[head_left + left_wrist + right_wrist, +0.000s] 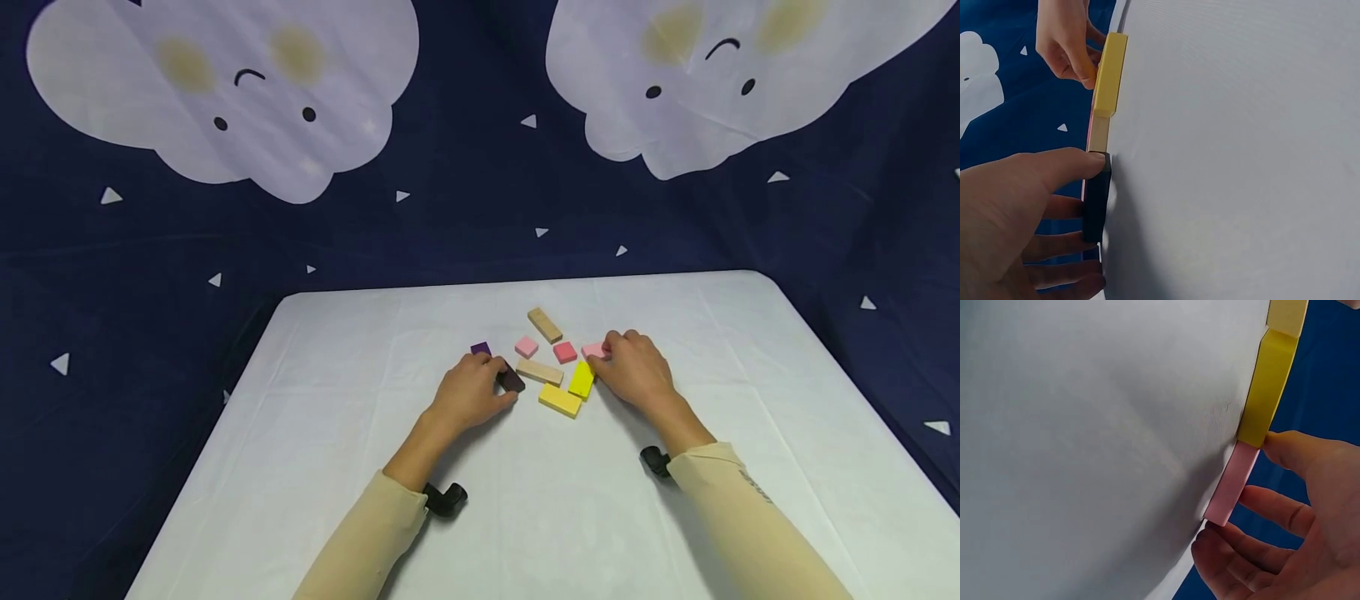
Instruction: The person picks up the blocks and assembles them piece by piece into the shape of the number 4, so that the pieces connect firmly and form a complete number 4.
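Observation:
A dark brown wooden block [511,377] lies on the white table, with my left hand [471,390] around it. In the left wrist view, the thumb presses one end of that dark block [1096,200] and the fingers curl behind it. A purple block [481,348] shows just beyond the left knuckles, partly covered. My right hand [637,367] holds a pink block [594,351] between thumb and fingers. The right wrist view shows this pink block [1232,483] touching or nearly touching a bright yellow block [1269,387], the thumb tip near where they meet.
Between the hands lie a bright yellow block [582,380], a darker yellow block [560,401], a plain wood block [539,372], a light pink block [527,347] and a red-pink block [565,352]. Another plain wood block [544,325] lies farther back. A dark blue cloth [465,242] hangs behind the table.

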`<action>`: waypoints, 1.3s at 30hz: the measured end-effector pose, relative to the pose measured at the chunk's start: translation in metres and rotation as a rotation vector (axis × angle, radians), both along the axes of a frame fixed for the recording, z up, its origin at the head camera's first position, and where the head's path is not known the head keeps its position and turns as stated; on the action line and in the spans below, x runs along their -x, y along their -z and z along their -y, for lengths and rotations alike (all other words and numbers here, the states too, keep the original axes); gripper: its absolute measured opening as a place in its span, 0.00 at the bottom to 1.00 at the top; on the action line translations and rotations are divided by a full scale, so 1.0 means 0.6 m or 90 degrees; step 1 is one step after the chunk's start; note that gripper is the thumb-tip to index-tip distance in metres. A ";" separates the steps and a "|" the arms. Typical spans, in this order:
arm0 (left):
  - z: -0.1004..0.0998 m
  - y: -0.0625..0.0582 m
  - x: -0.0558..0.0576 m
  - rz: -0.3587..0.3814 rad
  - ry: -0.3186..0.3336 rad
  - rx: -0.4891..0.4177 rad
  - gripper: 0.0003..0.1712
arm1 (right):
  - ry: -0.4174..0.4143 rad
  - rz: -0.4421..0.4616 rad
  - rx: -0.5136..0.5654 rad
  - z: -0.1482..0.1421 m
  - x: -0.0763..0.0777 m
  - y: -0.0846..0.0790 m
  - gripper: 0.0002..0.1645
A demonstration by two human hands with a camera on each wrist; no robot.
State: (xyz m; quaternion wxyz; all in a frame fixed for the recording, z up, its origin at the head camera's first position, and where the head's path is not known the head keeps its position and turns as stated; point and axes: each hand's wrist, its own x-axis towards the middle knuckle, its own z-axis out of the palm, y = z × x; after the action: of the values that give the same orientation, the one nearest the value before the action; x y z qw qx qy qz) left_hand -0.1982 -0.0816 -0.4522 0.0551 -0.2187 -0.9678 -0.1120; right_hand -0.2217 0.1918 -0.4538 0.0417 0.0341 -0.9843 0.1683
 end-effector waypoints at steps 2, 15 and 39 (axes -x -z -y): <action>0.000 0.001 0.000 -0.002 -0.001 -0.001 0.26 | 0.000 -0.006 0.000 0.001 0.002 0.000 0.21; 0.002 0.007 0.003 0.013 -0.009 -0.040 0.29 | -0.005 -0.023 0.016 0.001 0.008 -0.003 0.24; 0.027 0.014 -0.010 0.035 0.033 -0.152 0.29 | 0.011 -0.033 0.007 0.010 0.000 -0.009 0.22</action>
State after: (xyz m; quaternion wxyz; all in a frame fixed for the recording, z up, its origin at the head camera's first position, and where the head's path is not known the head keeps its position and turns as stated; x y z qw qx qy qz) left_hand -0.1924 -0.0977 -0.4604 0.0510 -0.2326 -0.9426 -0.2341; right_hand -0.2214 0.1859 -0.4481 0.0688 0.0299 -0.9822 0.1720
